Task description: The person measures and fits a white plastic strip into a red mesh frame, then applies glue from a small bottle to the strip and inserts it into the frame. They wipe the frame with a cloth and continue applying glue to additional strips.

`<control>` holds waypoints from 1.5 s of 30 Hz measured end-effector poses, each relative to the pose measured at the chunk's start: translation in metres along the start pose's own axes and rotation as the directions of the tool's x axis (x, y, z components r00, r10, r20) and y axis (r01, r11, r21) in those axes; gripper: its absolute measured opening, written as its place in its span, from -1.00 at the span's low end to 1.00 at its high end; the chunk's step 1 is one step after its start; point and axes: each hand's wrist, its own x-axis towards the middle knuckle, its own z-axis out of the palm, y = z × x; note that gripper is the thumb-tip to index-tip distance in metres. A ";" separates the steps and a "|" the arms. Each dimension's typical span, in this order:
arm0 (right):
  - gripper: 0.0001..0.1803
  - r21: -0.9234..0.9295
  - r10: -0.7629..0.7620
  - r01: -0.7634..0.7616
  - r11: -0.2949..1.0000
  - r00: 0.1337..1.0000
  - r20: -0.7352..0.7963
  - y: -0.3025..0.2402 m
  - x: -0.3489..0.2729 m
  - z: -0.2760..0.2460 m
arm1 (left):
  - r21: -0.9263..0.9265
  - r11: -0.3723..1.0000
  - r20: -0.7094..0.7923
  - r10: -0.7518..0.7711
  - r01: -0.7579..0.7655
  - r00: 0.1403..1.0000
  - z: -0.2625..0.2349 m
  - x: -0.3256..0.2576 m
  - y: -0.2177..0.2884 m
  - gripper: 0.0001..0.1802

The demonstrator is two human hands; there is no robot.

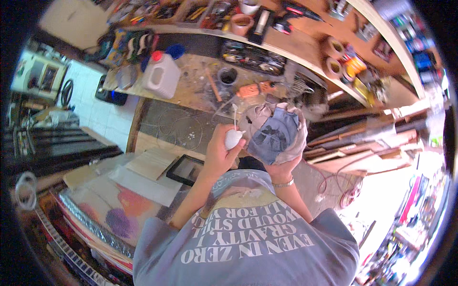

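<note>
My left hand [218, 151] is closed around a small white squeeze bottle [234, 138] whose thin nozzle points up. My right hand [282, 169], with a bracelet at the wrist, grips from below a crumpled grey-blue cloth bundle [276, 132] held right beside the bottle. The bottle's nozzle stands close to the cloth's left edge; I cannot tell whether they touch. Both hands are raised in front of my chest, above my grey printed shirt [248, 238].
Behind the hands, a cluttered workbench [191, 97] holds a white jerrycan with a red cap [161, 74], an orange power tool [255, 89] and a black cup [228, 76]. A black-framed panel [187, 169] and flat boards lie lower left. Wooden planks [362, 148] are stacked at right, tape rolls [334, 47] above.
</note>
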 end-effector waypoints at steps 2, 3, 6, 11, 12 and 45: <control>-0.32 -0.652 -0.340 0.336 0.680 0.932 0.126 -0.020 -0.016 0.001 | 0.109 0.991 0.054 0.066 -0.072 0.996 0.028 0.004 0.018 -0.57; -0.33 -0.511 -0.325 0.338 0.791 0.938 0.117 -0.028 -0.021 0.000 | 0.158 0.981 0.076 0.101 -0.112 0.992 0.042 0.005 0.025 -0.56; -0.34 -0.588 -0.384 0.330 0.738 0.923 0.036 -0.046 -0.040 -0.039 | 0.116 0.976 0.221 0.155 -0.184 0.963 0.088 0.008 0.041 -0.48; -0.75 -0.912 -0.586 0.371 0.178 0.784 0.205 -0.112 -0.059 -0.059 | -0.096 0.977 0.419 0.212 -0.189 0.883 0.173 -0.006 0.052 -0.44; -0.83 -0.938 -0.641 0.326 0.116 0.746 0.180 -0.131 -0.065 -0.058 | -0.101 0.976 0.473 0.219 -0.195 0.854 0.191 -0.009 0.061 -0.47; -0.83 -0.965 -0.998 -0.256 0.061 0.008 -0.066 -0.659 -0.397 -0.348 | -0.366 0.915 0.851 0.403 0.170 -0.337 0.829 -0.248 0.292 -0.80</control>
